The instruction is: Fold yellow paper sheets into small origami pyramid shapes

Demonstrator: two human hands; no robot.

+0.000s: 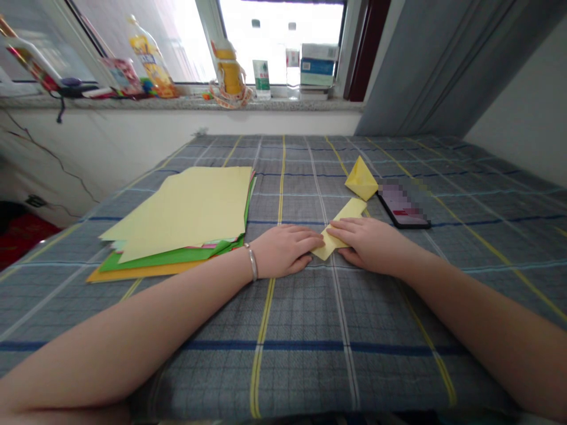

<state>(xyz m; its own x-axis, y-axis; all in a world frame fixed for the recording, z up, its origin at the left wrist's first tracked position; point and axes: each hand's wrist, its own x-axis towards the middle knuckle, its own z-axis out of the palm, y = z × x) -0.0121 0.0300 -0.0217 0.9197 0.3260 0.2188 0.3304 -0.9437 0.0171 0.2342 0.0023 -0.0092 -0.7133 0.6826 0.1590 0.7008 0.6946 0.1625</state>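
From where I'm watching, both hands rest on a checked blue-grey bedspread [283,336], with a folded strip of yellow paper [339,231] lying between them. My left hand [283,251], with a silver bangle [253,262] on its wrist, lies flat, and its fingertips touch the strip's left end. My right hand [370,245] sits just to the right, its fingers lying across the strip and pressing it down. Both hands look narrow and flat against the paper, and neither is lifting it. The far end of the strip pokes out past my right fingers.

Farther off, just beyond the strip, sits a folded yellow paper triangle [361,180]. Beside it, on the right, lies a phone [403,203] with a blurred screen. To the left of my left hand is a loose stack of pale yellow, green and orange paper sheets [177,218]. Bottles [261,77] and a box [319,68] stand on the far windowsill [186,103].
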